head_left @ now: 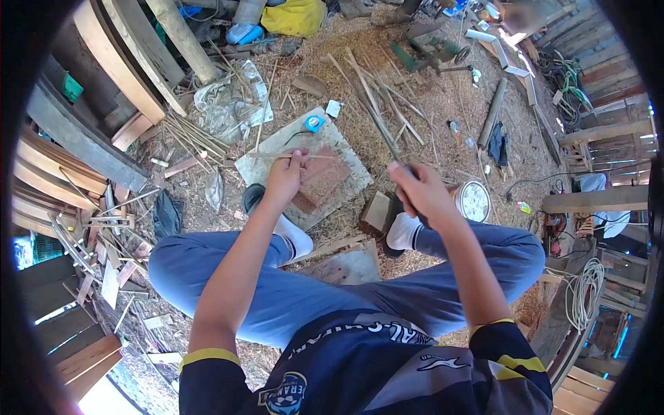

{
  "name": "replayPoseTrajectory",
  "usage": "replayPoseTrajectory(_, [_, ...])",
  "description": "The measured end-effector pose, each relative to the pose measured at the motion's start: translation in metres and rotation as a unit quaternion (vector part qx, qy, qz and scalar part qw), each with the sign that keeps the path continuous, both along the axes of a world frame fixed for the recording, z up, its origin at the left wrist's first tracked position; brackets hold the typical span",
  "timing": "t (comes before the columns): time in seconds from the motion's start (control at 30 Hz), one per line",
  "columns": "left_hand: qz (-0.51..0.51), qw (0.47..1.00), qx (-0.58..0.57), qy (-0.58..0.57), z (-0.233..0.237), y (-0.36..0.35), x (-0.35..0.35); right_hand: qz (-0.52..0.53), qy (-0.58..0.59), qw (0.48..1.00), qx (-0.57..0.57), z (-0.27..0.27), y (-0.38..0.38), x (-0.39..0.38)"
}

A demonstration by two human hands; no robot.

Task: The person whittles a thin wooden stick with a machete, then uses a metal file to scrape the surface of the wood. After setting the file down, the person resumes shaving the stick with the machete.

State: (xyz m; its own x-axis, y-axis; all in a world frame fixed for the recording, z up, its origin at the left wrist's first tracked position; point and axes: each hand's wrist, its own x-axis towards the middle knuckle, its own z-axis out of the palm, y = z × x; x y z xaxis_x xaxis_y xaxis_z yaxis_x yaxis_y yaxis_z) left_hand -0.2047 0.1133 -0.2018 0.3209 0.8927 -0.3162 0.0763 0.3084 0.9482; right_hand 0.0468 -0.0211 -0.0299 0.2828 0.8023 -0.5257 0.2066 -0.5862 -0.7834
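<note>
My left hand [285, 181] is closed around a thin wooden strip [321, 157], which lies crosswise over a reddish-brown wood block [325, 181]. That block rests on a pale, worn board [356, 173] on the ground between my feet. A blue tape measure [314, 124] sits on the board's far part, just beyond my left hand. To the right, my right hand [423, 192] grips the dark handle of what looks like a machete [386, 135]. Its long narrow blade points forward and left, apart from the strip. Part of the handle is hidden by my fingers.
Wood shavings and loose sticks [384, 97] cover the ground ahead. A round tin [473, 201] stands beside my right foot, near a small wood block [377, 211]. Curved planks [117, 59] lean at the left. Coiled rope [586, 294] lies at the right.
</note>
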Motion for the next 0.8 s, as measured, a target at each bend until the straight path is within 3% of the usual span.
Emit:
replayPoseTrajectory(0.1, [-0.04, 0.998, 0.016, 0.039, -0.029, -0.001, -0.015, 0.01, -0.052, 0.998, 0.027, -0.041, 0.006, -0.024])
replayPoseTrajectory(0.2, [-0.052, 0.991, 0.009, 0.123, -0.006, -0.011, -0.023, -0.019, -0.002, 1.0, 0.012, -0.079, 0.014, -0.039])
replayPoseTrajectory(0.3, [-0.021, 0.932, 0.267, 0.245, -0.032, -0.012, -0.03, -0.005, -0.004, 1.0, 0.026, -0.135, 0.014, -0.043])
replayPoseTrajectory(0.4, [-0.03, 0.92, 0.245, 0.304, -0.002, -0.014, -0.028, 0.017, -0.028, 0.999, -0.011, -0.136, 0.015, -0.059])
replayPoseTrajectory(0.5, [-0.046, 0.904, 0.294, 0.306, -0.004, -0.015, -0.031, 0.058, -0.075, 0.995, -0.01, -0.16, 0.012, -0.06])
replayPoseTrajectory(0.6, [-0.042, 0.921, 0.273, 0.275, -0.001, -0.021, -0.027, 0.11, -0.134, 0.985, 0.008, -0.173, 0.014, -0.067])
replayPoseTrajectory(0.8, [-0.073, 0.917, 0.277, 0.278, 0.005, -0.026, -0.022, 0.172, -0.107, 0.978, 0.041, -0.198, 0.016, -0.072])
